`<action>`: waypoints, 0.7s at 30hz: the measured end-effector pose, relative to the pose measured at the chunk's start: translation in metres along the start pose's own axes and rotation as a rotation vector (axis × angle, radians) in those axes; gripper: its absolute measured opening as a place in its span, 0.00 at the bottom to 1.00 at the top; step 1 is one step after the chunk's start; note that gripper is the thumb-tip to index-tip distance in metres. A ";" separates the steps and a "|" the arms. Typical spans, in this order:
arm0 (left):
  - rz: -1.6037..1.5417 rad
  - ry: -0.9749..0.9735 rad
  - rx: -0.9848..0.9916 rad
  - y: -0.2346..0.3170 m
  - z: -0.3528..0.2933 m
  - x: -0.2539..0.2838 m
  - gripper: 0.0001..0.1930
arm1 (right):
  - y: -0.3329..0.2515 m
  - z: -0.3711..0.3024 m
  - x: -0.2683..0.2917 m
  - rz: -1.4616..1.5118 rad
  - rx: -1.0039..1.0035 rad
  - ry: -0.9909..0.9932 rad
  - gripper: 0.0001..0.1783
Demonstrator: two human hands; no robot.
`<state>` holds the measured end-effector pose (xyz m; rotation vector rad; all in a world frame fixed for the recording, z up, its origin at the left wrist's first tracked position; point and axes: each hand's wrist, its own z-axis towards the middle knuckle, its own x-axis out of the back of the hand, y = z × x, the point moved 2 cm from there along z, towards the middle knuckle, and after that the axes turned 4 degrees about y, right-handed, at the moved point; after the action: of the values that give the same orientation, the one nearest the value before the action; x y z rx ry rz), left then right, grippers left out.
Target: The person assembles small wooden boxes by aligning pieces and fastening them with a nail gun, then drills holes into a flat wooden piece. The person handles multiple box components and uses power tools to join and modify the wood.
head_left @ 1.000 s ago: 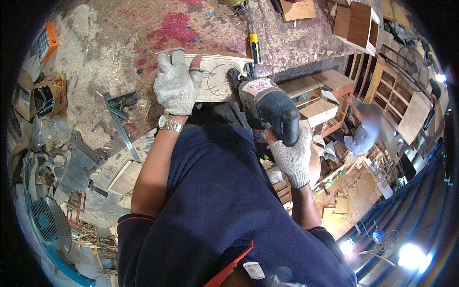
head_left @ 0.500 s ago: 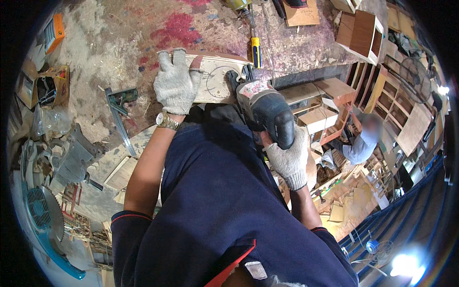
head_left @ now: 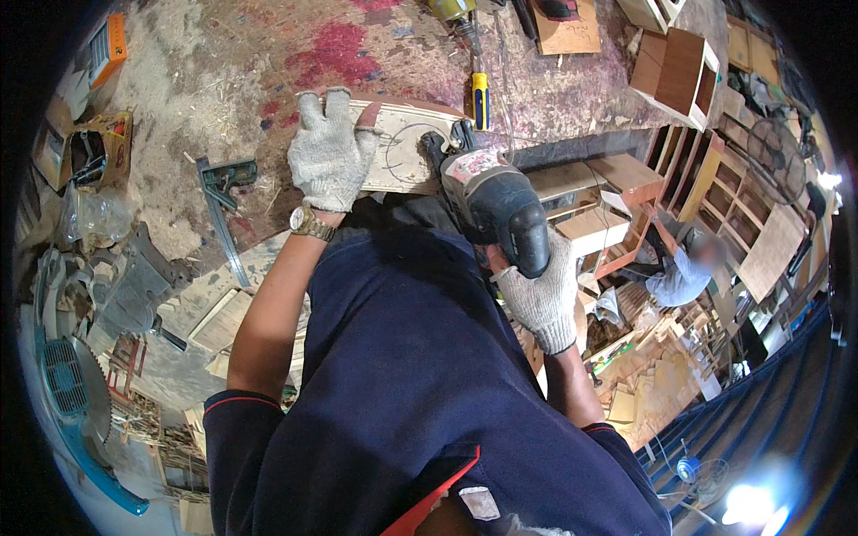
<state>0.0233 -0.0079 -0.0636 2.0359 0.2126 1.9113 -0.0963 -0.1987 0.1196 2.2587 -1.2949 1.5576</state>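
Note:
A pale plywood board (head_left: 407, 147) with a curved pencil line and a rounded far edge lies at the near edge of the workbench. On its left end rests my left hand (head_left: 332, 154), in a knitted work glove, fingers stretched out and pressing flat. A jigsaw (head_left: 500, 201), dark with a grey front, sits at the board's right end. My right hand (head_left: 542, 299), gloved too, is closed around its rear body. The jigsaw's blade is hidden from view. Just beyond the board lies a screwdriver (head_left: 481, 100) with a yellow and blue handle.
The stained workbench (head_left: 232, 71) carries a metal square-like tool (head_left: 223, 210) at left and a wooden box (head_left: 675, 76) at right. A circular-bladed saw (head_left: 76, 384) stands lower left. Another person (head_left: 681, 275) crouches among wooden furniture parts at right.
My hands, the jigsaw and the board keep nearly the same places. The view has shifted slightly, and the person at right appears a little farther right.

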 end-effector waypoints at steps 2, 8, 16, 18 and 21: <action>-0.003 0.007 -0.003 0.000 0.000 0.000 0.25 | 0.002 0.002 -0.001 0.022 0.009 -0.011 0.18; 0.015 0.005 0.001 0.000 0.000 0.000 0.25 | 0.004 0.006 -0.001 0.030 0.039 -0.030 0.17; 0.009 0.016 -0.009 -0.001 0.001 -0.001 0.24 | -0.005 0.013 0.007 0.006 0.104 -0.077 0.14; 0.015 0.019 -0.010 0.000 0.001 -0.002 0.25 | -0.006 0.015 0.008 0.001 0.108 -0.083 0.14; 0.040 -0.009 0.007 -0.001 0.000 -0.003 0.25 | -0.008 0.018 0.009 0.028 0.121 -0.098 0.14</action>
<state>0.0234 -0.0083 -0.0669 2.0683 0.1785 1.9269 -0.0772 -0.2078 0.1213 2.4284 -1.2945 1.5943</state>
